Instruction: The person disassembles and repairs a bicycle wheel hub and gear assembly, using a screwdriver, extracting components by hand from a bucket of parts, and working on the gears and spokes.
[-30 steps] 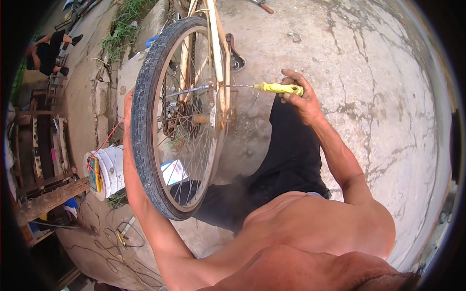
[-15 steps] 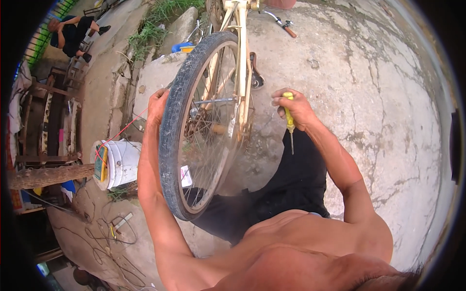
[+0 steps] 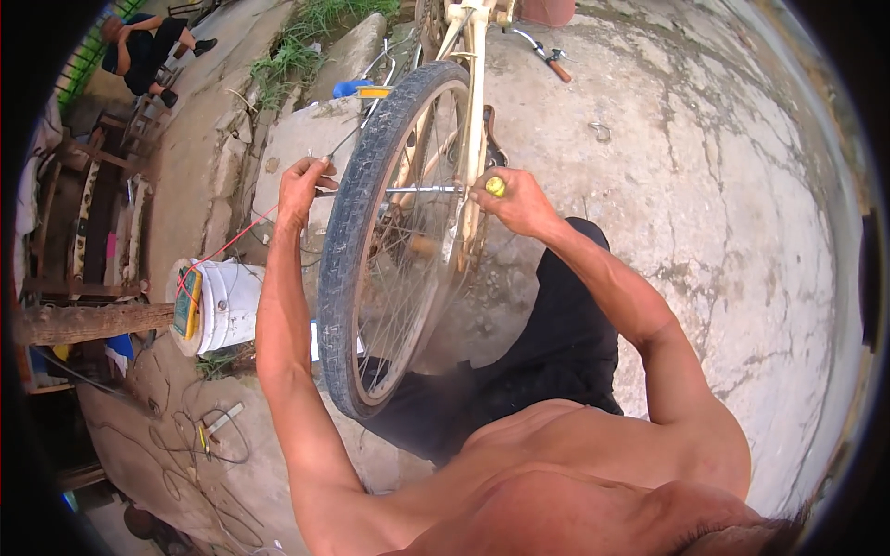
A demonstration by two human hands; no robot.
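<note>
Wheel (image 3: 345, 250) stands between the left grip (image 3: 301, 192), at a rod (image 3: 417, 189), hold unclear, and the right grip (image 3: 515, 202), wrapped round a yellow handle (image 3: 496, 187). Meter (image 3: 191, 306) face too small to read.

Soft daylight is bright, while the edges bend into black

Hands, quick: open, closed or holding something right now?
Left hand: fingers curled beside the tyre; whether it grips anything cannot be told.
Right hand: closed on a yellow tool handle.
</note>
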